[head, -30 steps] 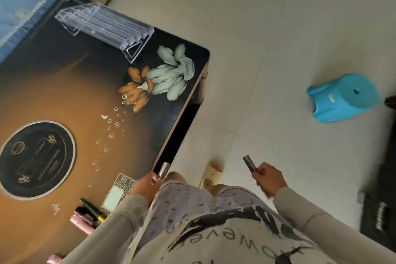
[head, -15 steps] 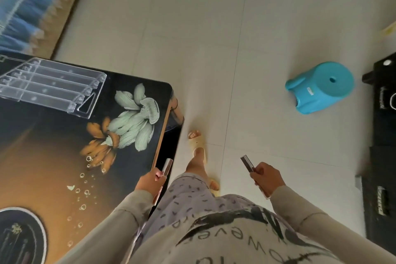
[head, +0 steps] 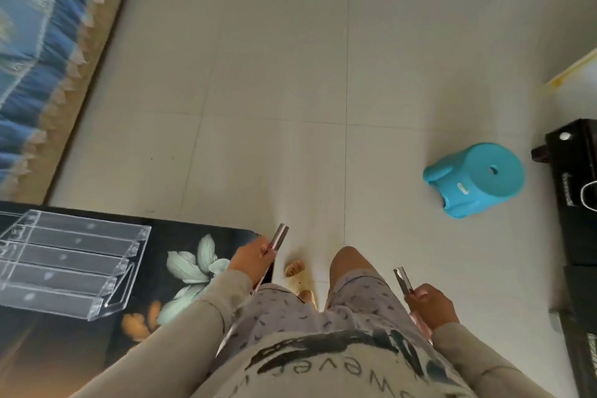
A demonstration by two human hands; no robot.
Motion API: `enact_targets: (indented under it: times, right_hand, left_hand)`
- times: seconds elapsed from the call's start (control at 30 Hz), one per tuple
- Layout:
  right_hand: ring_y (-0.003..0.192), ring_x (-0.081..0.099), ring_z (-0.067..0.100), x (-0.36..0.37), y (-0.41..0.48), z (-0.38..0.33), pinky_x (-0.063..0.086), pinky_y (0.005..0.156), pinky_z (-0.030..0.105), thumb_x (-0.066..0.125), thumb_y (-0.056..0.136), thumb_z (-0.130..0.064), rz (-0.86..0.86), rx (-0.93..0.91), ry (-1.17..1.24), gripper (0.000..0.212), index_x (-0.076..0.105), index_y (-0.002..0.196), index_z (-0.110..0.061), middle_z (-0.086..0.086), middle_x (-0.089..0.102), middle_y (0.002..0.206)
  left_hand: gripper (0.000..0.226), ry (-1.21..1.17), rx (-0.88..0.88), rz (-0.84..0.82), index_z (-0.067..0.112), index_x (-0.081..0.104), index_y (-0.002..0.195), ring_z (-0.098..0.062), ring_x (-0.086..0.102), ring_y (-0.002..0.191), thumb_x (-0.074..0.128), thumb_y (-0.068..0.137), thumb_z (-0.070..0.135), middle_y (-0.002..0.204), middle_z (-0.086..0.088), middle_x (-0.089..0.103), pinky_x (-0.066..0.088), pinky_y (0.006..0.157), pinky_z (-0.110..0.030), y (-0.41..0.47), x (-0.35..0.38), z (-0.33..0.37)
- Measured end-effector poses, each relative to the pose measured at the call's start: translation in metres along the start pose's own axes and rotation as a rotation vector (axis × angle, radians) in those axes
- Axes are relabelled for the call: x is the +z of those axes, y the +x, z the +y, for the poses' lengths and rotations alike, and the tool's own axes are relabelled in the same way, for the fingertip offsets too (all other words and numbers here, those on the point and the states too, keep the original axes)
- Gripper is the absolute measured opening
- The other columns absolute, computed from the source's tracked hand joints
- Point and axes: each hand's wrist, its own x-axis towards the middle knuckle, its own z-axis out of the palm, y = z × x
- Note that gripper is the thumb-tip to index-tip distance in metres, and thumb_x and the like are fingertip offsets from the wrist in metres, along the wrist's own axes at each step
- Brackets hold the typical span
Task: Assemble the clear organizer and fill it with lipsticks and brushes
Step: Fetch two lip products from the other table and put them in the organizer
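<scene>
A person stands at the corner of a dark, flower-painted table (head: 174,234), a lipstick in each hand. The left hand (head: 250,258) curls round a silvery tube (head: 279,237) above the table's corner. The right hand (head: 431,304) grips a darker tube (head: 402,279) out over the tiled floor (head: 258,74). The clear organizer (head: 64,263), a stepped rack of troughs, sits on the table to the left of both hands. A turquoise stool (head: 475,176) stands on the floor well to the right.

The left hand (head: 250,257) carries its lipstick (head: 279,237) up to the table's (head: 193,236) far right corner. A bare knee (head: 350,260) swings forward.
</scene>
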Motion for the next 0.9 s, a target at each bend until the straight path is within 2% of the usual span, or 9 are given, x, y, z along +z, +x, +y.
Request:
enact_targets:
  times: [0.07,0.17,0.23,0.33,0.4,0.53,0.63,0.77,0.9]
  right_hand:
    - [0.093,0.06,0.032,-0.01,0.011,-0.022,0.042,0.081,0.028,0.056,0.088,-0.014,0.006,0.002,0.004,0.022,0.061,0.102,0.003,0.023,0.068,0.104]
    - [0.091,0.06,0.031,-0.027,0.031,-0.058,0.041,0.08,0.027,0.055,0.088,-0.016,-0.005,-0.03,-0.053,0.023,0.06,0.103,0.001,0.021,0.069,0.102]
    - [0.081,0.057,0.027,-0.039,0.051,-0.087,0.04,0.077,0.027,0.053,0.089,-0.018,-0.028,-0.077,-0.105,0.024,0.059,0.103,0.0,0.019,0.07,0.099]
    - [0.066,0.053,0.016,-0.06,0.083,-0.134,0.037,0.063,0.022,0.053,0.088,-0.019,-0.067,-0.151,-0.18,0.023,0.06,0.101,-0.001,0.011,0.067,0.081]
    - [0.059,0.049,0.011,-0.078,0.106,-0.172,0.032,0.053,0.021,0.053,0.087,-0.018,-0.085,-0.223,-0.229,0.02,0.06,0.096,-0.001,0.005,0.061,0.072]
    - [0.073,0.054,0.022,-0.111,0.137,-0.251,0.037,0.062,0.026,0.056,0.085,-0.016,-0.155,-0.383,-0.368,0.008,0.054,0.083,-0.008,0.011,0.063,0.08]
    - [0.072,0.053,0.024,-0.129,0.154,-0.307,0.038,0.065,0.028,0.058,0.084,-0.013,-0.179,-0.491,-0.455,0.013,0.05,0.074,-0.011,0.013,0.061,0.078]
    - [0.077,0.055,0.027,-0.131,0.166,-0.372,0.042,0.069,0.03,0.058,0.085,-0.015,-0.223,-0.595,-0.579,0.011,0.051,0.081,-0.008,0.012,0.06,0.081]
    - [0.07,0.054,0.023,-0.114,0.17,-0.43,0.042,0.066,0.029,0.058,0.085,-0.013,-0.295,-0.657,-0.631,0.008,0.053,0.083,-0.006,0.012,0.06,0.079]
  left_hand:
    - [0.026,-0.07,-0.03,0.002,0.023,0.038,0.066,-0.024,0.052,0.078,0.046,0.091,0.026,0.087,-0.01,0.056,0.039,0.07,-0.028,0.014,-0.013,0.002]
    - [0.017,-0.131,-0.087,-0.01,0.021,0.043,0.074,-0.024,0.054,0.078,0.047,0.09,0.024,0.092,-0.013,0.061,0.037,0.07,-0.026,0.029,-0.026,0.002]
    - [0.015,-0.141,-0.138,0.002,0.02,0.043,0.077,-0.027,0.057,0.084,0.047,0.09,0.025,0.102,-0.017,0.065,0.036,0.071,-0.025,0.041,-0.036,0.001]
    - [0.032,-0.124,-0.215,0.023,0.026,0.032,0.063,-0.031,0.06,0.1,0.045,0.092,0.027,0.108,-0.018,0.065,0.038,0.075,-0.028,0.055,-0.045,-0.002]
    - [0.031,-0.15,-0.291,0.049,0.027,0.032,0.064,-0.03,0.06,0.101,0.043,0.093,0.026,0.109,-0.016,0.065,0.041,0.078,-0.028,0.061,-0.049,-0.002]
    - [0.016,-0.255,-0.444,0.089,0.022,0.043,0.079,-0.027,0.061,0.103,0.043,0.094,0.027,0.112,-0.013,0.065,0.044,0.085,-0.028,0.067,-0.05,0.002]
    - [0.015,-0.396,-0.547,0.138,0.015,0.053,0.093,-0.028,0.062,0.101,0.045,0.094,0.027,0.111,-0.014,0.066,0.044,0.083,-0.027,0.07,-0.047,0.014]
    - [0.022,-0.549,-0.661,0.174,0.021,0.044,0.072,-0.029,0.063,0.101,0.045,0.093,0.028,0.109,-0.014,0.067,0.043,0.078,-0.026,0.074,-0.044,0.03]
    - [0.025,-0.675,-0.745,0.191,0.023,0.042,0.07,-0.029,0.063,0.1,0.04,0.094,0.028,0.096,-0.01,0.064,0.04,0.075,-0.026,0.086,-0.052,0.037]
